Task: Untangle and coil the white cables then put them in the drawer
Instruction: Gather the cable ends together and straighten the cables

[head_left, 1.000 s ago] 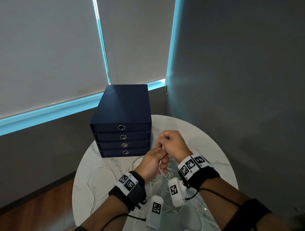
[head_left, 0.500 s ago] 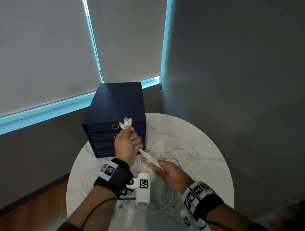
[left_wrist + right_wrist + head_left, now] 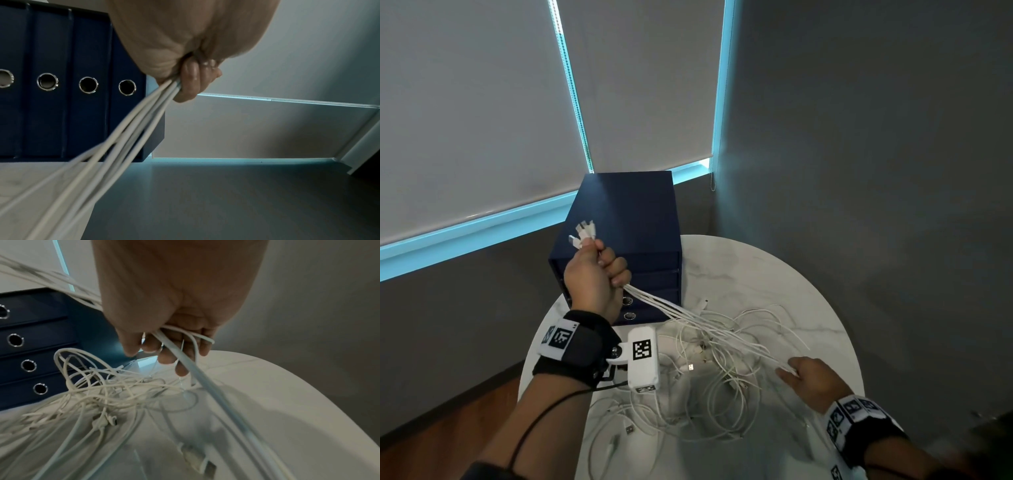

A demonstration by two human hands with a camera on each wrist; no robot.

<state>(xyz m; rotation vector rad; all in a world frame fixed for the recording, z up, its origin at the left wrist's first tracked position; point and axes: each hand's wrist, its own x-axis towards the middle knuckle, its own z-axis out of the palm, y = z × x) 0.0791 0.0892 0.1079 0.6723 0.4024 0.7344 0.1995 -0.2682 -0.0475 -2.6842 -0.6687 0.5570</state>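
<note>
table [image 3: 774, 274]: round and marble-topped, it carries the whole job; the bare part lies toward the wall.
drawers [image 3: 633, 219]: a dark blue unit at the table's far edge with four fronts, all shut. It is near enough to reach once a coil is ready, but none is pulled out yet.
cables [image 3: 722, 346]: most lie in a loose white tangle in the middle of the table, just in front of the drawers. Several strands rise from it as a taut fan between the two hands, probably so that crossings show and slide out.
left hand [image 3: 594, 277]: raised in front of the drawers, fingers curled in a fist round the bundle. This seems to anchor one end while the other hand works along.
plugs [image 3: 582, 233]: they stick out above the left fist, gathered together, likely so all the cables start from one even end.
right hand [image 3: 810, 378]: low over the table's near right. From the right wrist, its fingers [image 3: 164, 356] are loosely curled with strands threaded between them, a light hold suited to letting cable slip through while combing.
</note>
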